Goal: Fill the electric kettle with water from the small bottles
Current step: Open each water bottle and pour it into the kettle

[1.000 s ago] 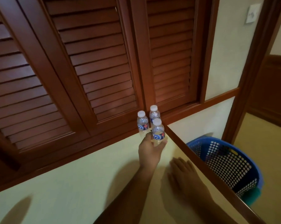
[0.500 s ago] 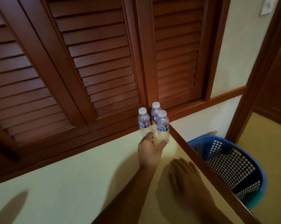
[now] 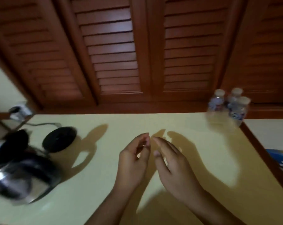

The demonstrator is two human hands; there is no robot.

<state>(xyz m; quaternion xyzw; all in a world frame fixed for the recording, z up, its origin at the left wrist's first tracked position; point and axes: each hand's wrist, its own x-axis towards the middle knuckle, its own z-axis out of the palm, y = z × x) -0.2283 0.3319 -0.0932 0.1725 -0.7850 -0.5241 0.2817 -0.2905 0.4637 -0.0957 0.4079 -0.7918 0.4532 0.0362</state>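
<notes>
Both hands, left hand [image 3: 134, 161] loosely curled and right hand [image 3: 171, 161] flat, are held empty, so the clustered bottles [image 3: 228, 108] could be toppled off the desk [image 3: 153, 124] edge by a careless reach.

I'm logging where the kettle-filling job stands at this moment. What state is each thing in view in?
Kettle: off its base, lid raised, blurred.
Kettle base: bare, cord attached.
Three small bottles: upright, capped, clustered at the counter's far right corner.
Left hand: empty, fingers curled.
Right hand: empty, fingers extended.
Louvered doors: shut.
</notes>
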